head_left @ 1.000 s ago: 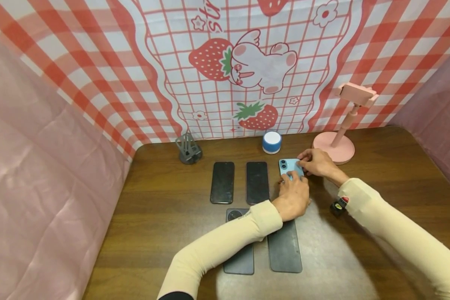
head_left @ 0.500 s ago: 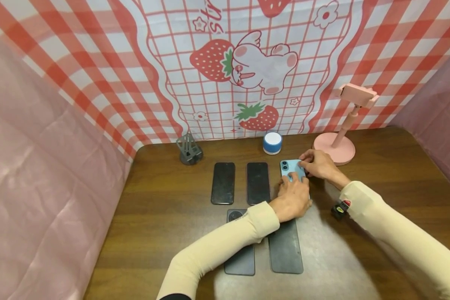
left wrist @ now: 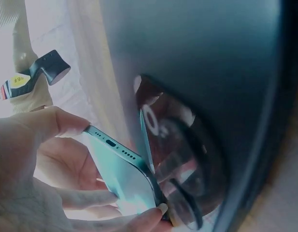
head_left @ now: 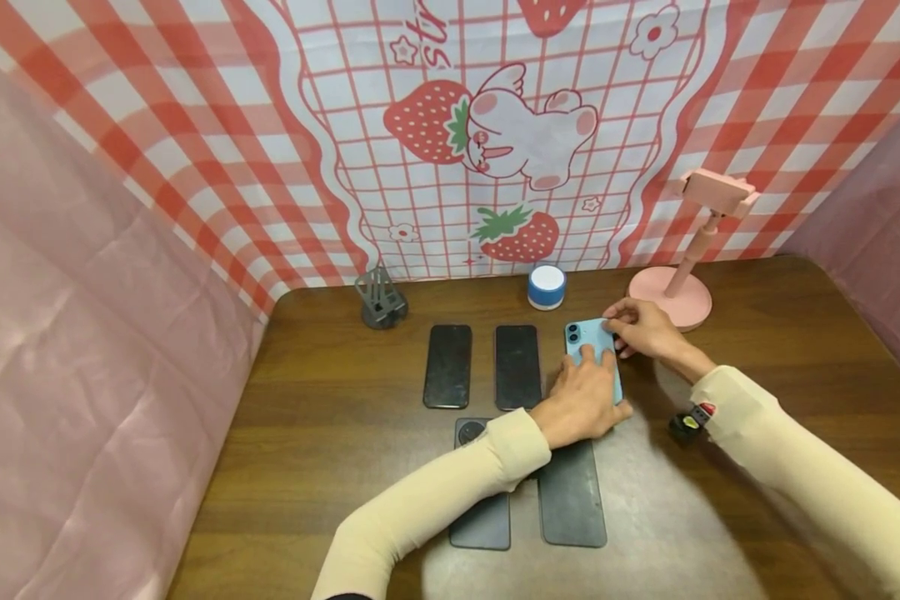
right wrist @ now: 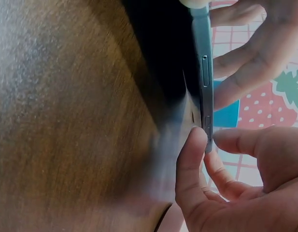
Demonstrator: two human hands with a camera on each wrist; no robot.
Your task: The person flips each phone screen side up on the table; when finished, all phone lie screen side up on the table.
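A light blue phone (head_left: 594, 336), its back with two lenses turned up, is held between both hands. My left hand (head_left: 585, 404) holds it near the lower end, fingertips on its back. In the left wrist view the thumb and fingers of that hand grip the phone (left wrist: 120, 169) around its port end. My right hand (head_left: 648, 333) pinches the upper right corner; the right wrist view shows thumb and finger on either side of the phone's thin edge (right wrist: 206, 77). Beneath the left wrist lies a dark grey phone (head_left: 572, 500), partly covered by the arm.
Two black phones (head_left: 447, 367) lie side by side left of the hands. Another grey phone (head_left: 480, 529) is partly under the left sleeve. Along the back stand a grey stand (head_left: 382, 302), a blue-and-white cylinder (head_left: 546, 289) and a pink phone stand (head_left: 671, 296).
The light blue phone has shifted slightly to the right with both hands. The left thumb has spread outward, and more of the phone's back shows now.
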